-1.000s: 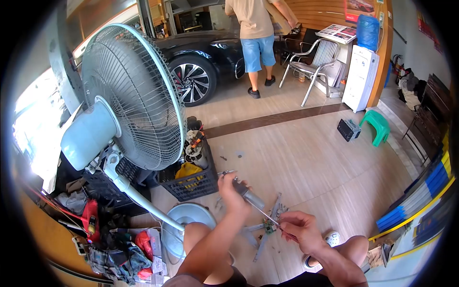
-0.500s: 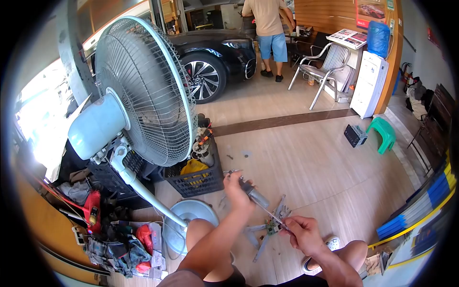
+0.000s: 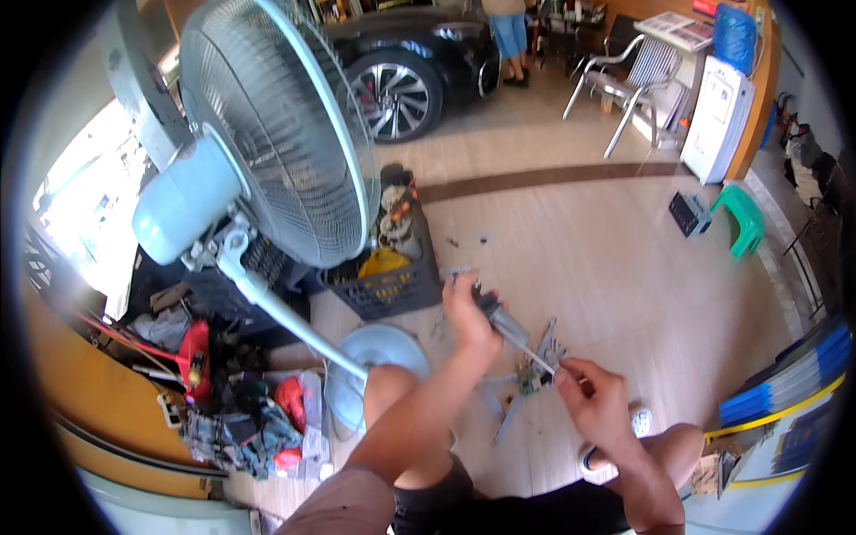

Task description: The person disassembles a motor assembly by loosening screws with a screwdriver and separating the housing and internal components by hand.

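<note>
My left hand point(image 3: 468, 312) is wrapped round a grey cylindrical motor point(image 3: 505, 323) with a dark end, held above the floor. From my right hand point(image 3: 596, 399), closed with fingers and thumb pinched, a screwdriver point(image 3: 535, 358) points up and left; its thin metal shaft reaches the motor's side. Its handle is mostly hidden in my fingers, and I cannot tell just where the tip touches. Under the shaft, a small green circuit board point(image 3: 526, 378) lies on the floor among grey metal arms point(image 3: 508, 419).
A blue pedestal fan point(image 3: 267, 134) stands at my left, beside a black crate point(image 3: 383, 299) of parts. A box of clothes and tools point(image 3: 312, 428) is near its base. A green stool point(image 3: 742, 218), a car stereo-like box point(image 3: 689, 214), a metal chair point(image 3: 629, 85) and a black car point(image 3: 419, 53) are farther off.
My view has tilted down and shifted left, so the scene sits higher and further right. My right hand's grip on the screwdriver has loosened slightly; my left still holds the motor.
</note>
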{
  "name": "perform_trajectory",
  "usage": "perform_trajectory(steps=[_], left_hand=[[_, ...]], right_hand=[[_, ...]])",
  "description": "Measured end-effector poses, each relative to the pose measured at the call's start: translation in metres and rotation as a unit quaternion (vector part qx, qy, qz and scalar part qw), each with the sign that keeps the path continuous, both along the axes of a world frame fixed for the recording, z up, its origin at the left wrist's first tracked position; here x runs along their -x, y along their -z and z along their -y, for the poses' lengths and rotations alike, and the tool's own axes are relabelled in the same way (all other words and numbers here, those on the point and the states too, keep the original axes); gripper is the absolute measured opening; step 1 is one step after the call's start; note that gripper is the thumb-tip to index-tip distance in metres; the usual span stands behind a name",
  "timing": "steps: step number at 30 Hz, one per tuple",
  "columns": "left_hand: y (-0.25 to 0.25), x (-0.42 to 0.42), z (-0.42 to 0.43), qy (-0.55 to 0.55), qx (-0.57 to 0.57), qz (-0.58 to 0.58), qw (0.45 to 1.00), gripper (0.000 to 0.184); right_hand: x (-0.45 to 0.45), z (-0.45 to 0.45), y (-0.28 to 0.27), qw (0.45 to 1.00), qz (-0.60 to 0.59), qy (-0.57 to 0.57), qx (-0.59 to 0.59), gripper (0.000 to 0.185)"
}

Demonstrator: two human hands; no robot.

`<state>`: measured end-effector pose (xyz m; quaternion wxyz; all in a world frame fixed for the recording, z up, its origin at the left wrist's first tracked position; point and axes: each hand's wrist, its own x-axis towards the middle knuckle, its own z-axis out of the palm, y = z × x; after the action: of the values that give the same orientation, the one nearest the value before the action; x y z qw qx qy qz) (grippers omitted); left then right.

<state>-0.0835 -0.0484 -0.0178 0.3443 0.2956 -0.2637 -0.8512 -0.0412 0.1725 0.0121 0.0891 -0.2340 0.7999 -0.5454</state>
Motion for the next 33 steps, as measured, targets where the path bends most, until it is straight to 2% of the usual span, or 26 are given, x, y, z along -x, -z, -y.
perform_trajectory(steps=[2, 5, 6, 7, 8, 11, 14, 15, 16, 18, 19, 22, 24, 25, 28, 31, 33], left_hand=[[-0.005, 0.000, -0.003, -0.003, 0.004, 0.015, 1.000, 0.038], [-0.007, -0.003, -0.006, 0.004, 0.007, 0.023, 1.000, 0.039], [-0.003, -0.004, -0.004, 0.008, 0.001, 0.021, 1.000, 0.037], [0.001, -0.003, -0.002, 0.013, -0.004, 0.017, 1.000, 0.035], [0.004, -0.002, -0.001, 0.019, -0.008, 0.008, 1.000, 0.034], [0.006, -0.001, 0.003, 0.037, -0.035, -0.002, 0.999, 0.031], [-0.001, -0.003, 0.002, 0.051, -0.059, -0.001, 0.997, 0.029], [-0.004, -0.003, 0.002, 0.050, -0.059, -0.005, 0.997, 0.029], [-0.006, -0.003, 0.002, 0.048, -0.059, -0.010, 0.997, 0.029], [-0.005, -0.002, 0.004, 0.045, -0.052, -0.016, 0.997, 0.031], [-0.005, -0.002, 0.005, 0.045, -0.046, -0.018, 0.998, 0.032], [-0.008, -0.004, 0.003, 0.040, -0.041, -0.014, 0.998, 0.030], [-0.009, -0.005, 0.002, 0.038, -0.047, -0.009, 0.998, 0.029], [-0.009, -0.004, 0.002, 0.037, -0.052, -0.007, 0.998, 0.029], [-0.005, -0.003, 0.005, 0.041, -0.040, -0.010, 0.998, 0.032], [-0.006, -0.004, 0.005, 0.046, -0.030, -0.011, 0.998, 0.033], [-0.006, -0.004, 0.005, 0.050, -0.029, -0.011, 0.998, 0.033]], right_hand=[[0.010, -0.006, 0.007, 0.982, 0.183, -0.052, 0.004, 0.024], [0.010, -0.005, -0.013, 0.938, 0.340, -0.068, 0.007, 0.025], [0.007, -0.002, -0.007, 0.982, 0.182, -0.050, -0.019, 0.026], [0.002, 0.001, 0.001, 0.998, 0.016, -0.033, -0.044, 0.026], [0.000, 0.003, 0.005, 0.985, -0.155, -0.017, -0.066, 0.027], [-0.001, 0.007, 0.010, 0.916, -0.380, 0.020, -0.126, 0.029], [-0.004, 0.008, 0.000, 0.984, -0.167, 0.014, -0.058, 0.028], [0.002, 0.002, 0.009, 0.999, -0.052, -0.011, -0.002, 0.024], [0.003, 0.002, 0.004, 0.997, 0.075, -0.008, 0.034, 0.024], [0.010, 0.003, -0.016, 0.940, 0.324, -0.002, 0.103, 0.025], [0.012, 0.003, -0.017, 0.943, 0.326, -0.015, 0.066, 0.027], [0.013, 0.000, -0.011, 0.949, 0.311, -0.059, 0.007, 0.024], [0.009, 0.000, -0.004, 0.996, 0.047, -0.054, -0.044, 0.023], [0.008, 0.000, 0.000, 0.993, -0.087, -0.050, -0.069, 0.023], [0.010, 0.004, 0.007, 0.940, -0.336, -0.018, -0.062, 0.027], [0.004, 0.007, 0.003, 0.959, -0.277, -0.004, -0.050, 0.028], [0.003, 0.006, 0.001, 0.997, -0.071, 0.000, 0.000, 0.025]])
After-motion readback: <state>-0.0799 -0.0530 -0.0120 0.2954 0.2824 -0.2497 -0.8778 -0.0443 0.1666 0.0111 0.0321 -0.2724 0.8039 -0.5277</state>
